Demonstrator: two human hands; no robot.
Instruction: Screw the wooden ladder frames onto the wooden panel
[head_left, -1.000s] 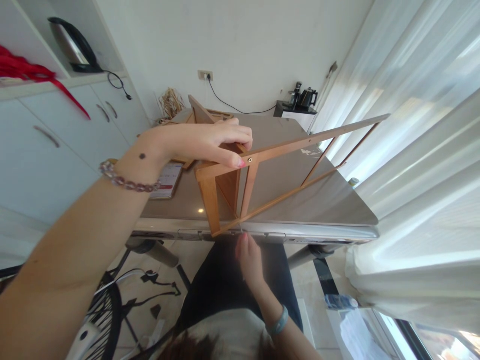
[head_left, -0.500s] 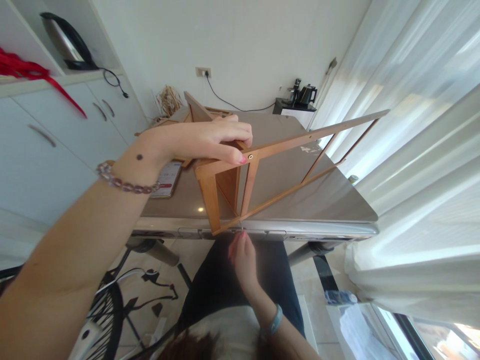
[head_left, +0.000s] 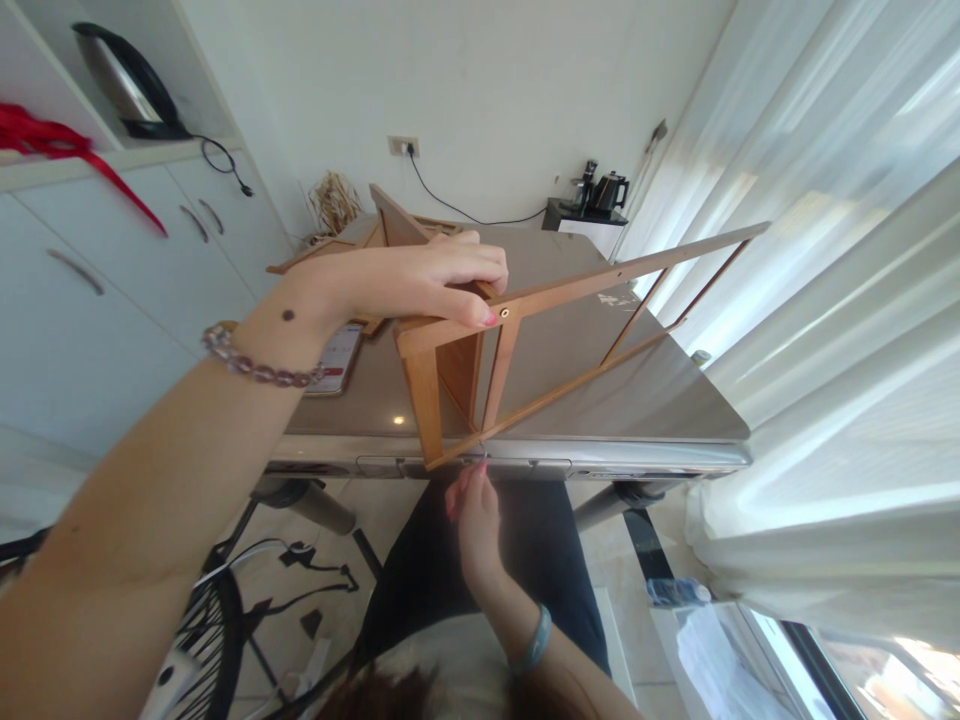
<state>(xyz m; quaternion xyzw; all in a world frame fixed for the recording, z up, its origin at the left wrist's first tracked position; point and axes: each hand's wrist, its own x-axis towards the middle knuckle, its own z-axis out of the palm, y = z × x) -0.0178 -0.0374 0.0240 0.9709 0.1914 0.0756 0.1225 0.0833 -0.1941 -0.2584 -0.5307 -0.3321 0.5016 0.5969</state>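
Observation:
A wooden frame [head_left: 525,345] of light brown slats stands tilted on the near edge of a grey table [head_left: 660,400]. My left hand [head_left: 420,285], with a bead bracelet at the wrist, is closed over the frame's top corner and holds it up. My right hand [head_left: 471,505], with a teal bangle, reaches up from my lap to the frame's lower corner at the table edge. Its fingertips are pinched together just under a thin metal piece there; what they hold is too small to name.
More wooden parts [head_left: 390,225] and a phone [head_left: 334,360] lie on the table's left side. White cabinets [head_left: 112,290] with a kettle [head_left: 127,85] stand at the left, sheer curtains [head_left: 840,300] at the right. A fan [head_left: 202,640] and cables sit on the floor.
My right hand has slid a little left and its fingers have drawn together under the frame's lower corner. My left hand and the frame have stayed put.

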